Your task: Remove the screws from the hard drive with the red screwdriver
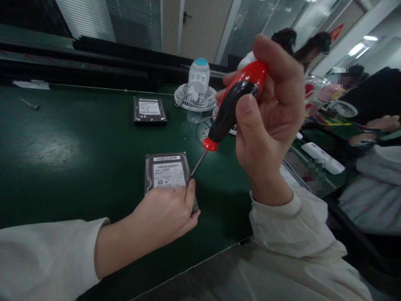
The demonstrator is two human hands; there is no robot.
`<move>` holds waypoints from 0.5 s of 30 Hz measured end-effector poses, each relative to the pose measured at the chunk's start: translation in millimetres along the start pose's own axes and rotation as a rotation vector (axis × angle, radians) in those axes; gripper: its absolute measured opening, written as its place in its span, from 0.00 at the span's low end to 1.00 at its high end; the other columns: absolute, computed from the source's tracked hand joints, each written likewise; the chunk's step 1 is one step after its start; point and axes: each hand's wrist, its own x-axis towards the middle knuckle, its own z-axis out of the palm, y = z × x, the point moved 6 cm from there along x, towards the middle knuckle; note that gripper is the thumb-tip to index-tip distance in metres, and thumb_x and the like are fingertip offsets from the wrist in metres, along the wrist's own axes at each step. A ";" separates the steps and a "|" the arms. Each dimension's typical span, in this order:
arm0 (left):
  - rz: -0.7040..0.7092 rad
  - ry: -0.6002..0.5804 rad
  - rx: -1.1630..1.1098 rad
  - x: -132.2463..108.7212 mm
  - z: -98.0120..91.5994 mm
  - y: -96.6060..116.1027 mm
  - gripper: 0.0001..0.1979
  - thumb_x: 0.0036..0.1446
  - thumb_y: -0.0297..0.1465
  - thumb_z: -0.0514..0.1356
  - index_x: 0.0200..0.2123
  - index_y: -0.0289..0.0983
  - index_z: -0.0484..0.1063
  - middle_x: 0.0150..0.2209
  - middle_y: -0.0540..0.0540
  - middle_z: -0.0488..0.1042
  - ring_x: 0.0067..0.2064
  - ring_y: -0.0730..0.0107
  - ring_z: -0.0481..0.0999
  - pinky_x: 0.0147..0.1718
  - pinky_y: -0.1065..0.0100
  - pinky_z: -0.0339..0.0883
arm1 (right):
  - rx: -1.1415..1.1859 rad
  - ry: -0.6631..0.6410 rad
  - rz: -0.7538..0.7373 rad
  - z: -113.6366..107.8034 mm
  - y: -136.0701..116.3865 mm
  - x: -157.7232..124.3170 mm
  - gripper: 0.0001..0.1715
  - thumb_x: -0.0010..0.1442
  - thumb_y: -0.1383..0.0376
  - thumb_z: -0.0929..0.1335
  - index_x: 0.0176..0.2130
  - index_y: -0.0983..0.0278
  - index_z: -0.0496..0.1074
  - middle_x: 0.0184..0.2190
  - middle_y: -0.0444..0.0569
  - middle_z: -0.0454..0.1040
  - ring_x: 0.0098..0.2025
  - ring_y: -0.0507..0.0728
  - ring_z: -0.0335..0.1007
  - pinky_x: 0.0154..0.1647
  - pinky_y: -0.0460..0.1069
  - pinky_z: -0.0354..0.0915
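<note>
A hard drive (pixel 169 172) lies label up on the green table in front of me. My left hand (pixel 171 207) is over its near part, fingers closed round the right edge, hiding the lower portion. In my right hand (pixel 269 108) is a screwdriver (pixel 227 110) with a red and black handle, tilted down to the left. Its thin metal shaft reaches the drive's right edge, beside my left index finger. The tip is hidden or too small to make out, so I cannot tell whether it sits in a screw.
A second hard drive (pixel 149 110) lies farther back. Behind it stand white fan parts (pixel 199 81), with a small dish of screws (pixel 204 131) nearby. A small metal piece (pixel 30 104) is at the far left. On the right a person (pixel 372 175) sits near a white elongated object (pixel 322 158).
</note>
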 end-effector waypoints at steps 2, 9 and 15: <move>-0.004 -0.003 0.001 -0.2 0.4 -0.1 0.30 0.65 0.42 0.57 0.57 0.21 0.74 0.32 0.38 0.81 0.26 0.59 0.79 0.18 0.64 0.66 | -0.030 0.053 -0.181 -4.4 1.8 2.1 0.24 0.58 0.58 0.71 0.54 0.54 0.73 0.55 0.42 0.71 0.57 0.56 0.71 0.61 0.52 0.72; -0.005 0.016 0.008 0.4 0.7 -0.3 0.30 0.65 0.42 0.56 0.57 0.22 0.74 0.32 0.38 0.81 0.26 0.60 0.79 0.18 0.64 0.66 | 0.082 -0.080 -0.300 0.9 5.1 4.9 0.27 0.62 0.64 0.66 0.61 0.58 0.69 0.61 0.44 0.69 0.58 0.56 0.72 0.58 0.52 0.74; 0.000 0.043 0.014 -0.1 -0.4 0.2 0.28 0.64 0.41 0.57 0.56 0.21 0.75 0.30 0.39 0.80 0.25 0.60 0.78 0.18 0.64 0.66 | 0.001 -0.119 -0.242 5.8 6.4 2.3 0.28 0.66 0.55 0.60 0.63 0.56 0.64 0.64 0.43 0.64 0.62 0.58 0.67 0.60 0.54 0.73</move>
